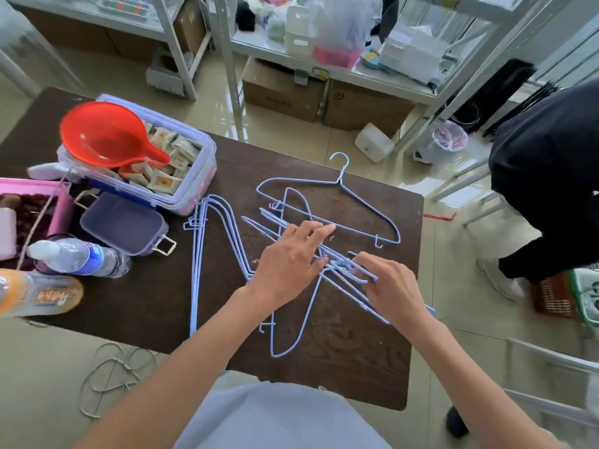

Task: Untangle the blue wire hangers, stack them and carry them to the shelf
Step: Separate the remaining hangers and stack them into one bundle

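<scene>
Blue wire hangers [327, 270] lie tangled on the dark bench [356, 367], crossing under both hands. The left hand [288, 260] rests on the heap with fingers spread and flat, while the right hand [389, 286] pinches several wires at the crossing. Beyond the left hand's outer side, more hangers [207, 247] lie stacked beside a lavender lid [124, 223].

Hanger tangle [337, 267] partly under hands.
</scene>
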A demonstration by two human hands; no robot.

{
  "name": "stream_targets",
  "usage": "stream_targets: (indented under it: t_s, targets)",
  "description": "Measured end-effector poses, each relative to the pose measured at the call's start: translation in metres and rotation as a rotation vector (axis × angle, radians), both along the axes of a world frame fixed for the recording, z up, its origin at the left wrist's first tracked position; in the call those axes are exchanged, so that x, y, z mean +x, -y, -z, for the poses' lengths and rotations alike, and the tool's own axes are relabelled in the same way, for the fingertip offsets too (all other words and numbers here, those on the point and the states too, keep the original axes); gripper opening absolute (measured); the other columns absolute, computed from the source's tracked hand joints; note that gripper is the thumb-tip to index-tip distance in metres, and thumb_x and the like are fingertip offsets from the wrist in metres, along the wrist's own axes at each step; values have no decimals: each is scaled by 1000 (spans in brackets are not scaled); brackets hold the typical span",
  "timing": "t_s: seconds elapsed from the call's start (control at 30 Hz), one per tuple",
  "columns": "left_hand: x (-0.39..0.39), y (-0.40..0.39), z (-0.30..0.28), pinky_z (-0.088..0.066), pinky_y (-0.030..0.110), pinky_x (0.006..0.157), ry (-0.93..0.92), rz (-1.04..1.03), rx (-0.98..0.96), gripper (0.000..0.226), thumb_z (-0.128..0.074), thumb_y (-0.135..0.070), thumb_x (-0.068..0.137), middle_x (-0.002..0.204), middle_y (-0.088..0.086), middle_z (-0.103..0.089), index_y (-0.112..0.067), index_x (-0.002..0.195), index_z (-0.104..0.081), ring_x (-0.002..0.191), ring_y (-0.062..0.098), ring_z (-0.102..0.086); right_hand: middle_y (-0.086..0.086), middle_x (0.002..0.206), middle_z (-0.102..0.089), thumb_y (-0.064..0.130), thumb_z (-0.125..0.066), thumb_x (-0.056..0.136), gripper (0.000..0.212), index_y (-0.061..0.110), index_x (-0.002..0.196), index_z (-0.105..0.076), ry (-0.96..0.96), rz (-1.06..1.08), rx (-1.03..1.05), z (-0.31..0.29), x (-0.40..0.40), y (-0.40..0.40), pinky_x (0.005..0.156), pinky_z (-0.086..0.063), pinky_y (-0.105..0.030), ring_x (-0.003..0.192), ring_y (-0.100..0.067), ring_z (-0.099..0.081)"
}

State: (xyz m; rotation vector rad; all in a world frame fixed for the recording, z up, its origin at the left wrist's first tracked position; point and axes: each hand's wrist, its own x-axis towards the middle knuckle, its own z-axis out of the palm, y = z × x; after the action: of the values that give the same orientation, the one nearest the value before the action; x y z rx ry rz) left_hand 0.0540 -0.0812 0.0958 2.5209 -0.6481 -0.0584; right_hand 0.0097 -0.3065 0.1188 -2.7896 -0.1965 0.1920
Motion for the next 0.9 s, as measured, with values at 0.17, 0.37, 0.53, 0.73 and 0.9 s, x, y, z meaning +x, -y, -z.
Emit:
stream_targets:
  t_s: [0.17,0.37,0.53,0.73,0.9]
  targets:
    - [26,-3,15,-51,43,81,225,59,41,25,-58,-37,103,100,0,-72,-17,110,-72,94,24,-56,10,69,-61,23,-55,104,16,18,91,-62,145,140,77,-23,-3,-5,49,-42,-32,62,-27,-62]
    - [30,-19,19,-45,39,77,180,132,-92,46,-36,-48,109,78,0,-61,-15,88,-60,76,22,-50,-3,61,-52,15,-55,95,13,18,83,-57,-137,207,404,-26,3,-10,57,-39,-48,56,-18,-41]
    - [33,-35,3,-35,25,53,30,192,62,48,-23,-59,103,69,-1,-67,-21,102,-51,52,19,-57,0,80,-63,36,-56,103,19,23,89,-60,-337,150,538,-22,5,-32,67,-45,-48,69,-12,-52]
    - [22,-27,-23,-55,39,69,-142,189,155,76,2,-66,99,75,1,-69,-27,106,-62,70,24,-67,-5,96,-74,26,-64,103,17,14,115,-70,-278,122,582,3,0,-84,70,-53,-33,81,-17,-68]
    - [4,-36,-29,-45,39,82,259,9,-126,23,-50,-28,106,94,3,-63,-13,96,-64,88,24,-57,-20,77,-52,30,-52,108,27,13,90,-63,-306,154,949,-6,2,-89,60,-40,-51,66,-28,-47]
